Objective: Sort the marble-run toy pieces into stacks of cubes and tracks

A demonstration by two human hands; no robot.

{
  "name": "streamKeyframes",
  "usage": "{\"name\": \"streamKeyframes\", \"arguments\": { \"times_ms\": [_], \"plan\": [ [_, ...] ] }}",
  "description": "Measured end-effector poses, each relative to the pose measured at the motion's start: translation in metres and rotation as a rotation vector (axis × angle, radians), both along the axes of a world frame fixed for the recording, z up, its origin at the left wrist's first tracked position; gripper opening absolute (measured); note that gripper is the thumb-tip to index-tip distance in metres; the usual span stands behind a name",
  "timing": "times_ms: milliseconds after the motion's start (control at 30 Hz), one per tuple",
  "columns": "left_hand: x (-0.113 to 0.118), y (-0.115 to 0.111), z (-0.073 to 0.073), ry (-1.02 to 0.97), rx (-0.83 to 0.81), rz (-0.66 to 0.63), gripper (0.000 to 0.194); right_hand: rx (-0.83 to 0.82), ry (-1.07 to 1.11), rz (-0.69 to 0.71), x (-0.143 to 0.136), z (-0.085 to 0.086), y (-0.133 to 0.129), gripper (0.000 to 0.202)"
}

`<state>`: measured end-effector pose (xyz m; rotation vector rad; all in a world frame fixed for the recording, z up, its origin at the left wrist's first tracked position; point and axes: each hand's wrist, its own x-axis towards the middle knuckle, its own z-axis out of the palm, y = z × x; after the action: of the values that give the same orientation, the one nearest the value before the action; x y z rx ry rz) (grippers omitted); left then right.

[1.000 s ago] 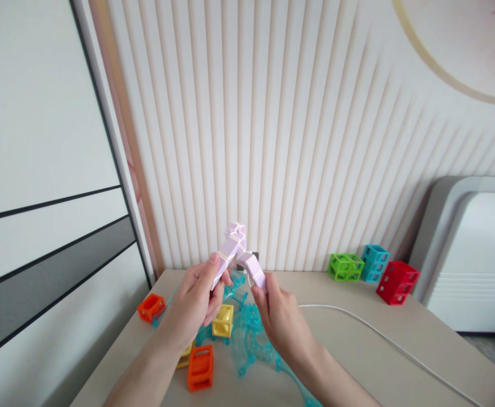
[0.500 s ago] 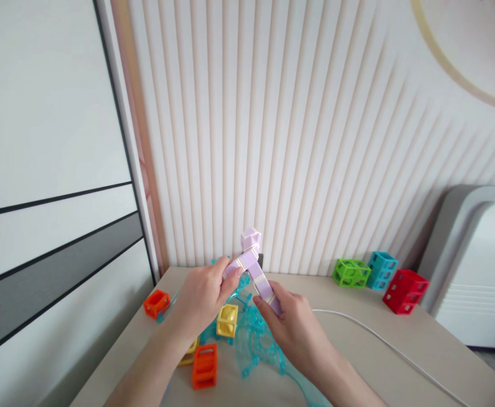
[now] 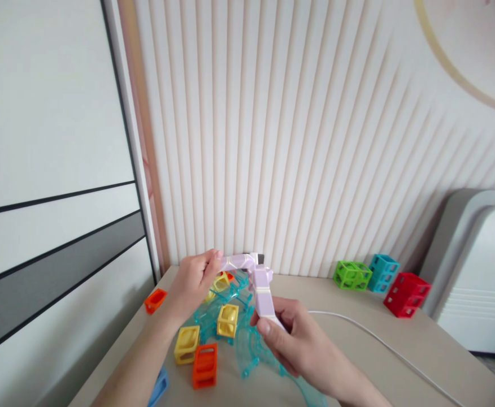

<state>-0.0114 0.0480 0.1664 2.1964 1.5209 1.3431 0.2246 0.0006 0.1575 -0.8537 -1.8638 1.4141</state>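
Note:
Both hands hold a lavender-and-white snake puzzle above the table, its segments bent at an angle near the middle. My left hand pinches the end of the left arm of the puzzle. Around the lower right end, my right hand is closed, with the thumb on top. Beneath them lie clear teal track pieces, partly hidden by the hands. A yellow block rests among the track pieces. Near my left forearm are another yellow block and an orange block.
At the back right stand a green block pair, a blue block and a red block. A white cable crosses the table's right side. An orange block lies at the left edge; a blue piece is nearer.
The snake puzzle has been turned and bent differently; its left arm now lies nearly level. My left hand has moved slightly up and left, my right hand slightly down, uncovering yellow blocks.

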Motion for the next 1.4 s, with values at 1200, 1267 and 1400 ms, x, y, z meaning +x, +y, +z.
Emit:
{"name": "streamKeyframes", "arguments": {
  "times_ms": [1200, 1267, 1400],
  "plan": [
    [0.020, 0.013, -0.013, -0.969, -0.054, 0.032, 0.048, 0.377, -0.462, -0.376, 0.006, -0.004, 0.019, 0.032],
    [0.025, 0.009, -0.016, -0.906, -0.027, 0.043, 0.049, 0.213, -0.393, -0.130, 0.004, -0.003, 0.012, 0.046],
    [0.028, 0.002, -0.021, -0.728, -0.056, 0.094, 0.050, -0.197, -0.116, 0.297, 0.001, -0.003, -0.001, 0.067]
  ]
}}
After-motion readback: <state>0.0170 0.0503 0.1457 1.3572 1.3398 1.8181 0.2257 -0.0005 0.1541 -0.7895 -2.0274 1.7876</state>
